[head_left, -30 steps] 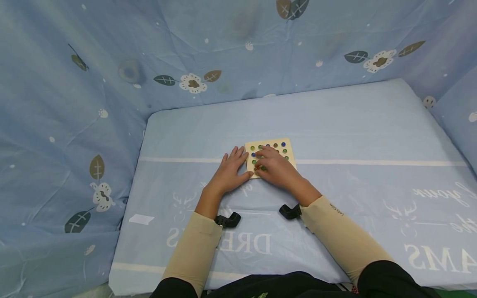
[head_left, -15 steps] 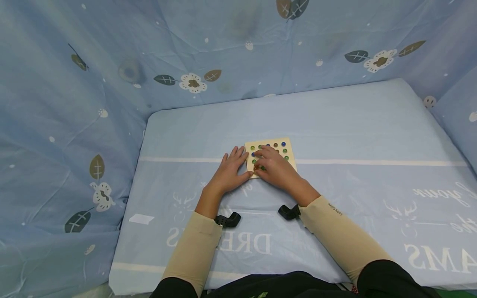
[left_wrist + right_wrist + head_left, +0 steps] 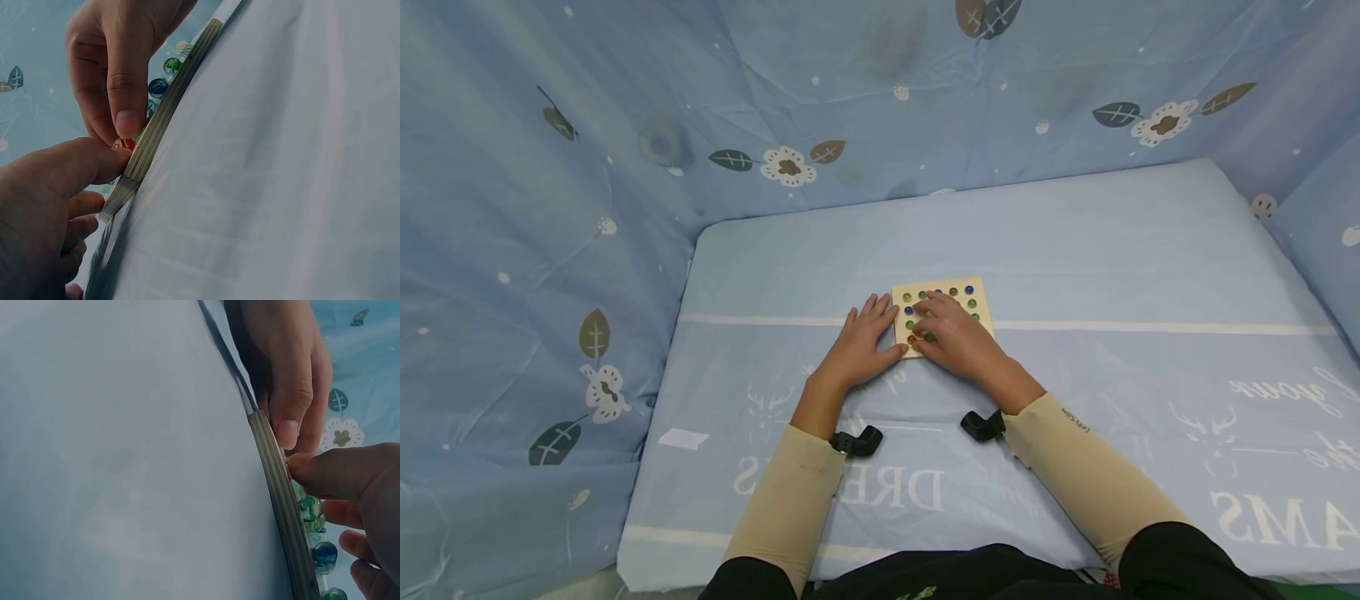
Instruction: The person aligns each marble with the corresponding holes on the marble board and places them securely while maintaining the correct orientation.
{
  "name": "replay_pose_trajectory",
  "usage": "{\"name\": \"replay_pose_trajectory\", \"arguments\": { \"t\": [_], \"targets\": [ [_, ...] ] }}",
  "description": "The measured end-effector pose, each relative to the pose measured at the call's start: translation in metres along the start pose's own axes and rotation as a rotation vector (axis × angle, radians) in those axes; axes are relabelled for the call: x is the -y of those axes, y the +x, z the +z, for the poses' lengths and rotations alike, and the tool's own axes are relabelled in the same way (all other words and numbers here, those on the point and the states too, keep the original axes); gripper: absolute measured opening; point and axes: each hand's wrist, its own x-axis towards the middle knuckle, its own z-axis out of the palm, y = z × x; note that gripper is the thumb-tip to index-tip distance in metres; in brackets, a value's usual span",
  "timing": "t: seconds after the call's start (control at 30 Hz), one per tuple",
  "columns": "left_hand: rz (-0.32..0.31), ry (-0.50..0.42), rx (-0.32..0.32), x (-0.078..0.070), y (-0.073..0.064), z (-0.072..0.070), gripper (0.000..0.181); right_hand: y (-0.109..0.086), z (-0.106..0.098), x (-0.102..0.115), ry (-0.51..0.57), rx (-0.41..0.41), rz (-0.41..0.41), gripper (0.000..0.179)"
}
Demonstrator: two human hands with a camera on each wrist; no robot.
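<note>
A pale wooden board [image 3: 982, 309] dotted with green, blue and brownish glass marbles lies flat on the bed-like surface. My left hand [image 3: 860, 351] rests along its left edge, fingers spread and fairly straight, thumb at the near left corner. Above the board bends my right hand [image 3: 959, 340], covering several marbles. Its thumb and forefinger pinch a red-and-clear marble [image 3: 123, 144] at that corner. The left thumb [image 3: 112, 156] is right beside this marble. Seen from the right wrist, the right thumb [image 3: 312, 472] largely hides it.
Pale blue cloth [image 3: 1075, 250] with light stripes and lettering covers the surface. A patterned blue curtain [image 3: 880, 100] hangs behind and at the sides. Black wrist-mounted devices [image 3: 859, 442] sit below both hands. A white patch [image 3: 683, 439] lies at the left.
The red marble by the right fingertips has shifted very slightly left, toward the board's near left corner. Both hands have otherwise stayed in place.
</note>
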Motion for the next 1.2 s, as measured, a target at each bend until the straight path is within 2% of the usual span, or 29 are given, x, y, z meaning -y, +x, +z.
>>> {"name": "replay_pose_trajectory", "arguments": {
  "t": [0.23, 0.6, 0.83, 1.0, 1.2],
  "targets": [
    [0.002, -0.013, 0.005, 0.0, -0.001, -0.004, 0.072, -0.004, -0.005, -0.002, 0.009, -0.007, 0.007, 0.018],
    [0.001, -0.006, 0.005, 0.001, 0.0, -0.005, 0.073, -0.009, -0.013, -0.006, -0.012, -0.004, 0.088, 0.031],
    [-0.011, -0.013, 0.002, 0.0, -0.001, -0.006, 0.072, -0.013, -0.019, -0.013, 0.01, 0.032, 0.131, 0.047],
    [-0.022, 0.001, -0.037, -0.001, -0.002, -0.009, 0.076, -0.014, -0.025, -0.019, -0.005, 0.06, 0.19, 0.057],
    [-0.08, 0.025, -0.088, -0.002, -0.002, -0.011, 0.084, -0.015, -0.031, -0.028, -0.044, 0.063, 0.243, 0.066]
  ]
}}
